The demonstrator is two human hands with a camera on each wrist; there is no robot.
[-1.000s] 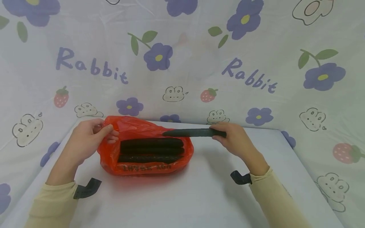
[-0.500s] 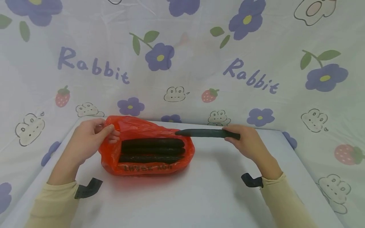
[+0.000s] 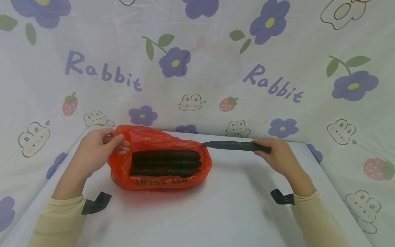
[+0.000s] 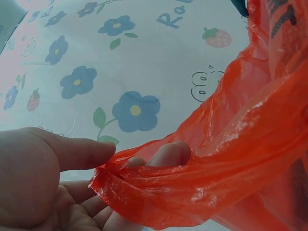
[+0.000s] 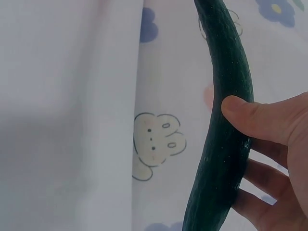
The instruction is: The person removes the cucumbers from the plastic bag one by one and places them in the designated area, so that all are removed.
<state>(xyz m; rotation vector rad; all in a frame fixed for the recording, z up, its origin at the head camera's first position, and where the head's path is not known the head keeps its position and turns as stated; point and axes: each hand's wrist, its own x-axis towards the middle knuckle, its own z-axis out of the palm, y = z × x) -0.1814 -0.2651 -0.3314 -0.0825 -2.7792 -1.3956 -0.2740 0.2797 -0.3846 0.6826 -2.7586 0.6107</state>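
At the left end of one red bag [image 3: 148, 137], the left hand [image 3: 96, 148] pinches its rim, seemingly to hold the mouth wide, while right of the bag the right hand [image 3: 279, 155] grips one cucumber [image 3: 231, 145] near its outer end, probably so it clears the rim, and three more cucumbers [image 3: 166, 163] show inside.

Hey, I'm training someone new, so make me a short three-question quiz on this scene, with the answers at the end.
1. Which hand holds a cucumber up off the table?
2. True or false: the left hand grips the red bag.
3. Which word is printed on the cloth behind? A) Panda B) Rabbit C) Tiger

Key: 1. The right hand. 2. True. 3. B.
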